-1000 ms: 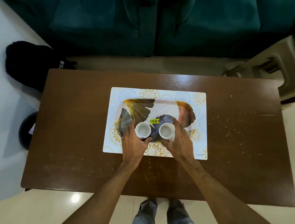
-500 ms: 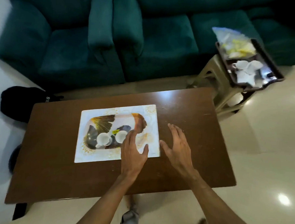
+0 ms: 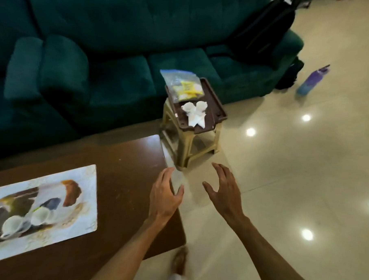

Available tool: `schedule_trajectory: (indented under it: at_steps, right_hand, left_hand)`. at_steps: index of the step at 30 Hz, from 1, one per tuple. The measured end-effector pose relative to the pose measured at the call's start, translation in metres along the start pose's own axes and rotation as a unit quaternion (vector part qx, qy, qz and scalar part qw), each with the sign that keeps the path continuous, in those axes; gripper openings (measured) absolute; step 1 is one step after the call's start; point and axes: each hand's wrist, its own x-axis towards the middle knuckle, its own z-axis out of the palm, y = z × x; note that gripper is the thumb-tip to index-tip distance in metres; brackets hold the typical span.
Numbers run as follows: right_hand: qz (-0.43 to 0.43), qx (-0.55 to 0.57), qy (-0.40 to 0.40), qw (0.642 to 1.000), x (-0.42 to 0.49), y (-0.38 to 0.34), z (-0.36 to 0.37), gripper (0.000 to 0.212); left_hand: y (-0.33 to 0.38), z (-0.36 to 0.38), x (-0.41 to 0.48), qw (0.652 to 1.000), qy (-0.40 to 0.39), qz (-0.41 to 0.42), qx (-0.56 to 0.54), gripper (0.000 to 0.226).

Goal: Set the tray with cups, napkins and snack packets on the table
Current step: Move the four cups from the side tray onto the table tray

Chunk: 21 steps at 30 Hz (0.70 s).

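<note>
While both hands hung empty with fingers spread, the left hand (image 3: 165, 199) was over the table's (image 3: 122, 179) right end and the right hand (image 3: 224, 193) over the floor (image 3: 294, 176). Two white cups (image 3: 25, 219) sat on the patterned tray (image 3: 24, 204) on a placemat (image 3: 86, 199). Beyond, a brown tray (image 3: 214, 107) on a stool (image 3: 187, 148) held more cups (image 3: 194, 107), napkins (image 3: 196, 120) and a bag of snack packets (image 3: 185, 87).

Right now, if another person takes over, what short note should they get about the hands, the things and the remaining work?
Left hand and right hand: both open, empty, reaching toward the stool.
Done: two cups stand on the patterned tray, on the placemat on the table.
Left: the brown tray on the stool holds two more cups, napkins and a bag of snack packets. Bring these over.
</note>
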Motion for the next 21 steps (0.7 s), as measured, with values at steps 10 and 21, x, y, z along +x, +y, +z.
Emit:
schedule_trajectory:
  at_steps: [10,21]
  right_hand:
    - [0.049,0.066,-0.045,0.996,0.181,0.079,-0.003,0.067]
    - [0.051,0.129,-0.086,0.987,0.385,0.098,0.067,0.076]
  left_hand:
    - [0.026,0.084,0.195,0.997,0.029,-0.073,-0.007,0.067]
    - [0.019,0.147,0.366,0.977,0.099,-0.188,-0.036,0.07]
